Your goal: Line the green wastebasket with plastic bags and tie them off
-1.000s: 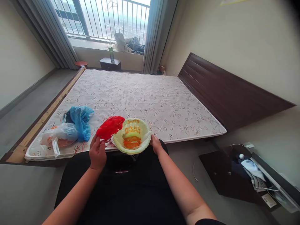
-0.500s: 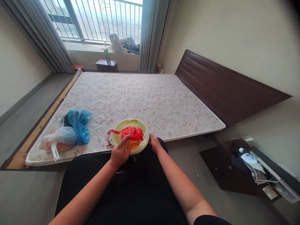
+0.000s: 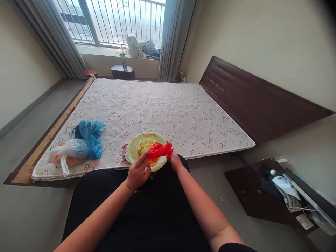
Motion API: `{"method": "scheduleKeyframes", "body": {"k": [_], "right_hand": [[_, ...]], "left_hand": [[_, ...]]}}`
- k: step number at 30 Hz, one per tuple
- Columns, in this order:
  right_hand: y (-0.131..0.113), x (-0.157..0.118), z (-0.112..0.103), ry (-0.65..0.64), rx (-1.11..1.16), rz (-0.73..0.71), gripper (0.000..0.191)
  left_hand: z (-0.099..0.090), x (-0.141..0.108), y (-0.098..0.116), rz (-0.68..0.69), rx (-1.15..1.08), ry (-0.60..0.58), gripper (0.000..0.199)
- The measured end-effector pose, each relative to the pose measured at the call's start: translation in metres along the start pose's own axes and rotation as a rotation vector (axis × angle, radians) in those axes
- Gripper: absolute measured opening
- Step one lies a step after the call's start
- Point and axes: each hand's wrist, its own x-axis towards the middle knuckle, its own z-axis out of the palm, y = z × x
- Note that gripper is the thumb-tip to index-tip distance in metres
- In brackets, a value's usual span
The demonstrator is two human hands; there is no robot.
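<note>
Red bag (image 3: 159, 150) between both hands.

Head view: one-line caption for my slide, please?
Both hands, left and right, hold a red plastic bag over a yellow basket at the mattress edge.

A bare mattress (image 3: 162, 108) carries a yellow basket (image 3: 139, 145), blue bag (image 3: 90, 136) and white bag (image 3: 69, 150).

blue bag (image 3: 90, 136) (crumpled), mattress (image 3: 168, 108), headboard (image 3: 252, 105)
</note>
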Motion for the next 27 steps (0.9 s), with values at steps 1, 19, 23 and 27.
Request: {"method": "scheduleKeyframes", "body": {"k": [1, 19, 23, 27], "right_hand": [[0.002, 0.001, -0.001, -0.011, 0.022, 0.020, 0.053], [0.008, 0.005, -0.005, 0.030, 0.077, 0.042, 0.042], [0.010, 0.005, -0.005, 0.028, 0.065, 0.041, 0.042], [0.010, 0.005, -0.005, 0.041, 0.043, 0.035, 0.045]], "left_hand": [[0.003, -0.003, -0.007, -0.059, 0.017, -0.013, 0.053], [-0.026, -0.041, -0.086, -0.672, -0.088, -0.217, 0.028], [-0.018, -0.075, -0.114, -0.981, -0.152, -0.530, 0.026], [0.001, -0.094, -0.131, -1.199, -0.340, -0.887, 0.026]]}}
